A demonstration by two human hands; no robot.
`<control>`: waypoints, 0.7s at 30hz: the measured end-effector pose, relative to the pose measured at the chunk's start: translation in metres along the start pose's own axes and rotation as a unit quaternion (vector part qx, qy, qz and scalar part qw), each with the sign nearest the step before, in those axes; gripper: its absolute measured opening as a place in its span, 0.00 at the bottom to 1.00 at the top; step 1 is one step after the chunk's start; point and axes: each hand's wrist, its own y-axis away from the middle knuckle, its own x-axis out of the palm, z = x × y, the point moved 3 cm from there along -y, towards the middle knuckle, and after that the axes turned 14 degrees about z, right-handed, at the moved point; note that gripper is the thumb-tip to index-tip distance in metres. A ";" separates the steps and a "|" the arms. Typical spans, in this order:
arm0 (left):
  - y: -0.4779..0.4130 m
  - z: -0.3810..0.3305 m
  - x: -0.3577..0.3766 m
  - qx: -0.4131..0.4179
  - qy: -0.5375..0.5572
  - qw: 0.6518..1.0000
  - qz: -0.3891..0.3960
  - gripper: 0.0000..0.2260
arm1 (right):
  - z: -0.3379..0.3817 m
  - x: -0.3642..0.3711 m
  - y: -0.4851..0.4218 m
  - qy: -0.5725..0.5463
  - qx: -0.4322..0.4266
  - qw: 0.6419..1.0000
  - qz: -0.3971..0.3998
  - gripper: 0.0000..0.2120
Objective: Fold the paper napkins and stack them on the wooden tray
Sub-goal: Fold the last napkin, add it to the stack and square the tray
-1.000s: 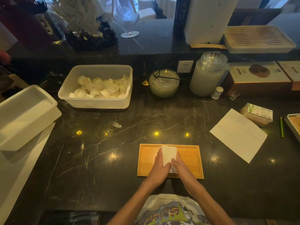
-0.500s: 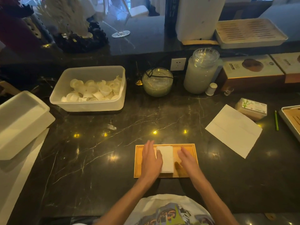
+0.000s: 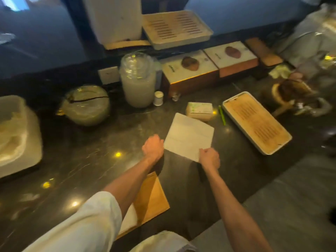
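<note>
The paper napkin [image 3: 189, 136] lies unfolded on the counter [image 3: 91, 160], just ahead of both hands, its near edge spanning the gap between them. The right hand [image 3: 209, 158] pinches the near right corner. The left hand [image 3: 152, 148] is curled at the left corner, its grip hidden by its own back. The wooden tray [image 3: 154, 195] lies nearer the person, largely covered by the left forearm [image 3: 131, 179]; motion blur obscures its contents.

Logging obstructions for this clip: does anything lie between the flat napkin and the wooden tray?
Nothing visible does. The left hand and right hand are at the near corners of the napkin, and only bare counter separates it from the wooden tray. The left forearm crosses the tray, hiding part.
</note>
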 end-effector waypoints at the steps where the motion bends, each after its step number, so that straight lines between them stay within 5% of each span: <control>1: -0.011 -0.004 0.004 -0.006 0.000 1.000 0.002 0.15 | -0.005 -0.002 -0.007 0.001 0.012 1.000 0.003 0.19; 7: -0.047 -0.031 0.021 0.009 0.014 1.000 0.023 0.20 | -0.019 -0.008 -0.030 -0.026 0.052 0.998 -0.021 0.21; 13: -0.049 -0.040 0.040 0.001 -0.078 0.997 0.026 0.16 | -0.021 -0.002 -0.038 -0.029 0.031 0.999 -0.027 0.10; 16: -0.044 -0.037 0.025 0.016 0.080 0.994 0.070 0.14 | -0.020 -0.001 -0.030 -0.138 -0.014 0.990 -0.003 0.05; 18: -0.030 -0.029 0.000 0.055 0.331 0.931 0.140 0.09 | -0.019 0.003 -0.018 -0.220 -0.034 0.972 0.078 0.07; 21: 0.014 -0.004 -0.050 0.095 0.570 0.771 0.267 0.13 | -0.012 0.013 0.011 -0.170 -0.088 0.953 0.234 0.14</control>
